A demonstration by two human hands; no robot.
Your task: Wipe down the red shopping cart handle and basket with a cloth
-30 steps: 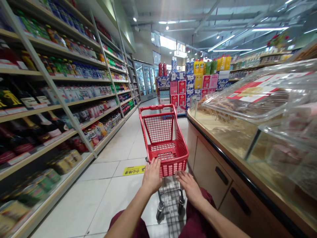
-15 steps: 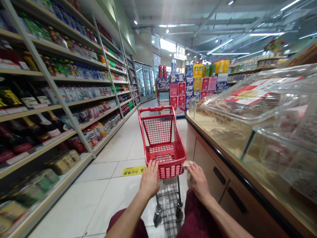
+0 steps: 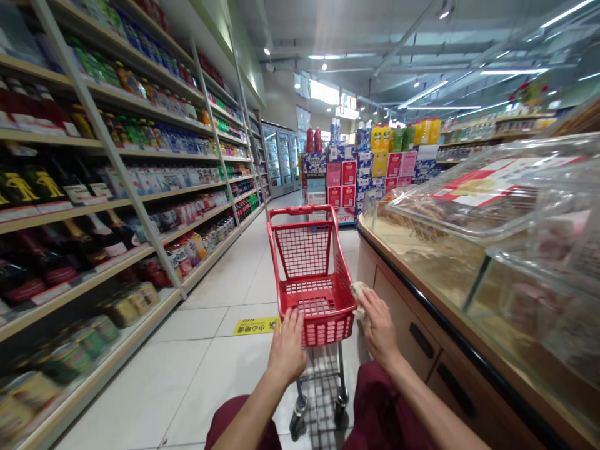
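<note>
1. A red cart [image 3: 323, 332] stands on the tiled floor [image 3: 187, 375] straight in front of the person, with nothing lying in its basket; two of its wheels [image 3: 299, 417] show between the person's knees
2. The left hand [image 3: 287, 350] rests at the near left corner of the cart, its fingers nearly straight, close together and laid over the rim; the thumb is not clear, so whether the hand grips there I cannot tell
3. The right hand [image 3: 379, 325] is at the near right corner, fingers bent and together, pinching a crumpled pale cloth [image 3: 359, 300] that touches the right side of the rim; the thumb is hidden
4. Dark red trousers [image 3: 241, 422] cover the person's legs, one on either side of the wheels
5. A yellow floor sign [image 3: 256, 326] lies flat just left of the cart
6. Near the right hand runs a surface [image 3: 409, 264] with a black edge and wooden doors [image 3: 398, 300] below; clear plastic packs [image 3: 464, 187] sit there behind low glass [image 3: 478, 281]
7. Along the left, shelves [image 3: 107, 275] carry bottles [image 3: 79, 240] and, lowest, cans [image 3: 68, 359], partly blurred
8. Beyond the cart, boxes [image 3: 347, 197] are stacked with juice bottles [image 3: 382, 137] on top
</note>
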